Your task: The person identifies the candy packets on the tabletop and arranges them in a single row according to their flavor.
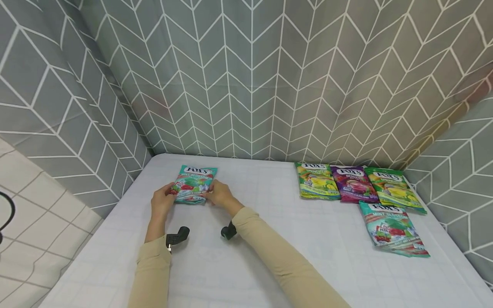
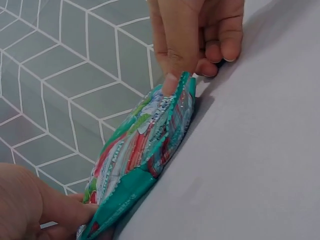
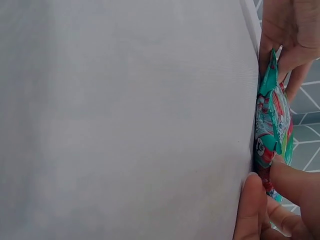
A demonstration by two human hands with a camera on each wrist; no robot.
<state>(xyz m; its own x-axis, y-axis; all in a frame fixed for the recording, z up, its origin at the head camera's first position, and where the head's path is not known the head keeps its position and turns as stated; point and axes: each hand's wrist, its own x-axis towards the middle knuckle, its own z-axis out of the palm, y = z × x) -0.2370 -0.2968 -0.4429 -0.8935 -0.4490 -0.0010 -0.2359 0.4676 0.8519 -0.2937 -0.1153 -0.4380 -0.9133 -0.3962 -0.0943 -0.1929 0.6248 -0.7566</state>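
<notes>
A teal Fox's mint candy bag (image 1: 194, 184) lies near the far left of the white table, its printed front facing up. My left hand (image 1: 162, 201) grips its left edge, thumb on top. On the opposite side, my right hand (image 1: 222, 196) pinches the lower right corner between thumb and fingers. In the left wrist view the candy bag (image 2: 135, 145) looks plump, with two teal edges showing one above the other. The right wrist view shows the thumb of my right hand (image 3: 295, 192) on the bag's (image 3: 272, 115) near end.
At the far right stand a yellow-green candy bag (image 1: 317, 182), a purple one (image 1: 353, 184) and another yellow-green one (image 1: 394, 188) side by side. A second teal mint bag (image 1: 394, 229) lies in front of them. Patterned grey curtain (image 1: 250, 85) hangs behind the white table (image 1: 269, 256).
</notes>
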